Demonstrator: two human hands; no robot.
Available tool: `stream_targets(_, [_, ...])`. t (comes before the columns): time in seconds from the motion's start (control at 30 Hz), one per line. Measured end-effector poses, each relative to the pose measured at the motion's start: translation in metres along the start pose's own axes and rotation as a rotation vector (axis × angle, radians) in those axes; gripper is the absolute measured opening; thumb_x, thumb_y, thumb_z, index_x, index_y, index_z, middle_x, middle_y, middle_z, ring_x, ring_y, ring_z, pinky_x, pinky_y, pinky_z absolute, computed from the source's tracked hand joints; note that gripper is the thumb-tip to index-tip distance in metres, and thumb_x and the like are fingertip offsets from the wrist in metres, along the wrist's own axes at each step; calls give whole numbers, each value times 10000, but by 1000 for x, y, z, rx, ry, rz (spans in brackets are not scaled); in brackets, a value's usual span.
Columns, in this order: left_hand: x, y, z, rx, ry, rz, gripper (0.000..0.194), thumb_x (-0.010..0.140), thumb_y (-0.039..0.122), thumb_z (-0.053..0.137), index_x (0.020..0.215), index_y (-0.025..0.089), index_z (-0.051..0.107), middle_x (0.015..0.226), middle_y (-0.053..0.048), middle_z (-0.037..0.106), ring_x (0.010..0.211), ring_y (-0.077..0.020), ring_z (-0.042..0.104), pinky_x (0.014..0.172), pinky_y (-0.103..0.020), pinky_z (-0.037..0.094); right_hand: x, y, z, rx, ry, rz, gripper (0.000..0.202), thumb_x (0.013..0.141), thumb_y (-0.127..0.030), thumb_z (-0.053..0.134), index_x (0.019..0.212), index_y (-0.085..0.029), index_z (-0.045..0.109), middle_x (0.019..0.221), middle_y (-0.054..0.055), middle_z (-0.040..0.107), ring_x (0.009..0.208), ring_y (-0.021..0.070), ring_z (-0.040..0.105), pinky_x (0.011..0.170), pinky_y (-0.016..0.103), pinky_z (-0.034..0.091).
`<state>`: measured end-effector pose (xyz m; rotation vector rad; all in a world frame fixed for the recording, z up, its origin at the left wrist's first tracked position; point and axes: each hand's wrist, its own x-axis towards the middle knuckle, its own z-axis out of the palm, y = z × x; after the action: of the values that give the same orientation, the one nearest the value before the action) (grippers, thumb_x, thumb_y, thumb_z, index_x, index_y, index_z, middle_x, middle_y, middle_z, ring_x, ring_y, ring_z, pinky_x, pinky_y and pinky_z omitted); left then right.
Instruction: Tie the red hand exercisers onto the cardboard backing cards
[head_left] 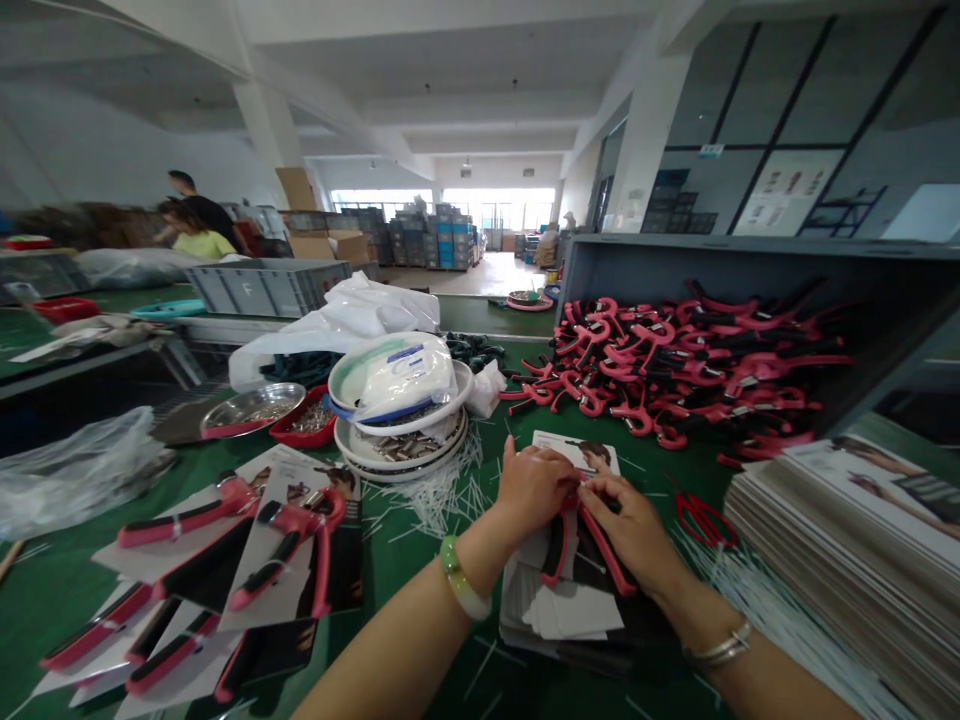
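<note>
Standing here watching, and the pliers are right under both hands. The left hand comes over the head end from one side, thumb sticking up, and the right hand meets it from the other with bent fingers. They're nearly together at that end, with the handles splayed out below, toward the person. The fingers hide the contact, so I can't tell how tightly either hand is clamped, or on what exactly.

The handles are long, curved and pink with black insides, kind of rubbery looking. Underneath there's a flat printed card, and some small white slips are fanned out just below the handles.

Left wrist has a smooth green-and-white bangle, right wrist a shiny metal one.

The surface is plain green and littered with thin white plastic ties. Red scissors lie near the right hand, next to a thick stack of cards. Off to the left, more carded pliers overlap in a messy pile, and a grey bin spills a whole tangle of loose ones.
</note>
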<state>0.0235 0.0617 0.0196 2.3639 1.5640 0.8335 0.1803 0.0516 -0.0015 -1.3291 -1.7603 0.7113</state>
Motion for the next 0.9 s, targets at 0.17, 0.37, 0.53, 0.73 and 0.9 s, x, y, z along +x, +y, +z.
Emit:
stream_targets(0.17, [-4,2,0,56,3,39,184,874,327,524,929,319,699,1027,11,709,989,-233,581,1037,-645,112,1,1,-4,5,-42,8,296,792,-471,514,729,-199,610,1058,122,645,1175,279,477,991,430,319])
stream_targets(0.37, [-3,3,1,94,13,7,168,862,303,537,902,321,699,986,10,713,944,-228,590,1037,-630,127,-1,7,-2,30,-30,-41,259,805,-434,520,720,-200,593,883,76,639,1004,250,555,937,399,366])
stream_targets(0.53, [-4,4,1,109,12,27,169,864,299,532,891,311,698,953,8,714,922,-221,594,1042,-616,124,-2,2,-3,26,-21,-45,250,798,-422,522,703,-201,589,822,64,625,935,245,561,861,376,404])
stream_targets(0.73, [-5,3,3,74,35,32,182,869,292,520,908,313,697,972,5,711,944,-214,597,1053,-596,129,0,-2,-3,40,-44,-14,281,783,-455,525,691,-198,591,712,27,592,745,205,544,747,339,428])
stream_targets(0.9, [-4,1,7,32,30,-16,184,850,262,537,909,324,700,968,6,712,960,-217,596,1039,-607,154,3,-6,-5,139,-143,51,297,735,-479,560,659,-192,573,671,11,585,697,194,537,702,319,429])
